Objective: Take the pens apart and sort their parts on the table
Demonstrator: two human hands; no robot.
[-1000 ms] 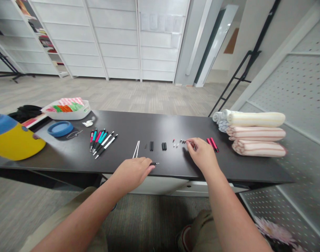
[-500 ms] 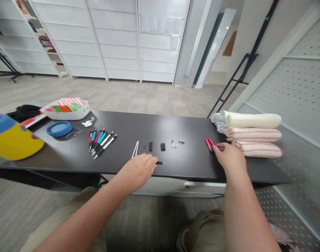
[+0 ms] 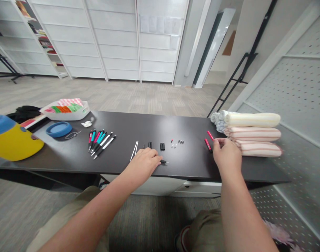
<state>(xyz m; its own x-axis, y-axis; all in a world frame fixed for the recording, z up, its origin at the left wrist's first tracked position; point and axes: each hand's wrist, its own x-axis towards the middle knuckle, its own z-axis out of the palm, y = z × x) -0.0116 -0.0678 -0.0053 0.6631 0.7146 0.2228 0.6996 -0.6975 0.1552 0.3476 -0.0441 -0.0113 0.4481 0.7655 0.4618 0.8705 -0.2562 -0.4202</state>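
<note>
Head view, table [image 3: 191, 166] seen from above. Two red pen barrels [image 3: 208, 140] lie apart, one upper and one lower, at the near-right area, with the right hand [image 3: 227, 152] just beside them. Right grip: narrow, thumb and first finger drawn close together next to the upper barrel. No held item is visible, and the fingers hide whether anything small is pinched. Left hand [image 3: 144, 162] lies low on the table, fingers curled, its grip closed in or nearly so. A short black pen tip [image 3: 164, 161] lies at the fingertips, touching or just beside them; cannot tell if it is held.

Between the hands, in a line: two white sticks [image 3: 134, 151], black tubes [image 3: 156, 145] and small metal parts [image 3: 177, 142]. Further left is a fanned group of finished pens [image 3: 102, 144]. Also on the table: a blue dish [image 3: 58, 129], a white tray [image 3: 64, 114] of colored cloth, and a yellow-and-blue plastic case [image 3: 14, 145]. Folded towels [image 3: 253, 134] are stacked at the right end.
</note>
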